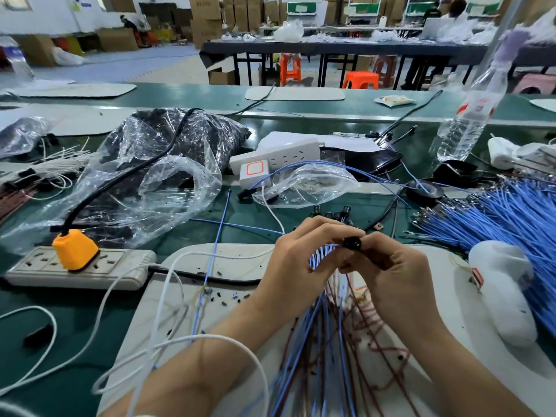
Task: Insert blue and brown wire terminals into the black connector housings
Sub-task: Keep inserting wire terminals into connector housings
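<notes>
Black connector housing (pixel 350 242) is pinched between both hands, left hand (pixel 301 260) and right hand (pixel 400 272), fingers curled, above the desk (pixel 90 311). Blue wire (pixel 323 254) meets it. Risk: a tilted terminal buckles or enters the wrong cavity.

No text can be read anywhere. Water bottle label (pixel 478 109), far right: red and white print, too blurred. Cardboard box (pixel 207 9), far back: dark print, illegible. White adapter (pixel 255 172), centre: an orange-red square outline only. Small packet (pixel 394 99), far right: print unreadable. Red tag (pixel 476 276), near right: unreadable.
</notes>
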`<state>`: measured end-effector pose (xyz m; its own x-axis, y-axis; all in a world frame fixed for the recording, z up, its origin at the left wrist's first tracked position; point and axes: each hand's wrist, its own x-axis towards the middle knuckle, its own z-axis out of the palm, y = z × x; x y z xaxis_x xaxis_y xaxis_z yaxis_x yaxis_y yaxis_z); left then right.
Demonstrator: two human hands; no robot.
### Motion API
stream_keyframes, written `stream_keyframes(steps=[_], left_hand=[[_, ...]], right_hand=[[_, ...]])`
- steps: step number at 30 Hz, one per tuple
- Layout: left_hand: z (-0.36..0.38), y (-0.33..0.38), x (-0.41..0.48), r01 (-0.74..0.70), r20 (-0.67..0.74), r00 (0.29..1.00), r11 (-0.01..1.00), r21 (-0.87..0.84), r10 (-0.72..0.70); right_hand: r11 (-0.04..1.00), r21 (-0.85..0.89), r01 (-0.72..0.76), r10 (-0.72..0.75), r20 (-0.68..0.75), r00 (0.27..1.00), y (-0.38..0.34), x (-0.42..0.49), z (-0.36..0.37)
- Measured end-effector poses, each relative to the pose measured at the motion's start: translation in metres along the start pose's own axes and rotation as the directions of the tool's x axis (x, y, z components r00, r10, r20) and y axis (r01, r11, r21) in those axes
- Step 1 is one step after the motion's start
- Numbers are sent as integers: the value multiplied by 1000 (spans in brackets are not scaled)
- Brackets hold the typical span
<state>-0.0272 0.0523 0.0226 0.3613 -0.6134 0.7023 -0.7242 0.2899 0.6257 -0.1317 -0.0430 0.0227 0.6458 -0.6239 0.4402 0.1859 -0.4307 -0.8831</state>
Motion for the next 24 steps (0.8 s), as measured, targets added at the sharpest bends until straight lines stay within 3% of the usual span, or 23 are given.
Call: stream_keyframes(steps=[12,24], left_hand=[[0,1,-3,-4,6,1000,1000,-1,4],[1,1,-3,-28,-15,999,999,19,29]], right_hand=[[996,-76,52,-50,34,998,9,0,-1],[997,-83,12,-5,85,996,14,1,-1]])
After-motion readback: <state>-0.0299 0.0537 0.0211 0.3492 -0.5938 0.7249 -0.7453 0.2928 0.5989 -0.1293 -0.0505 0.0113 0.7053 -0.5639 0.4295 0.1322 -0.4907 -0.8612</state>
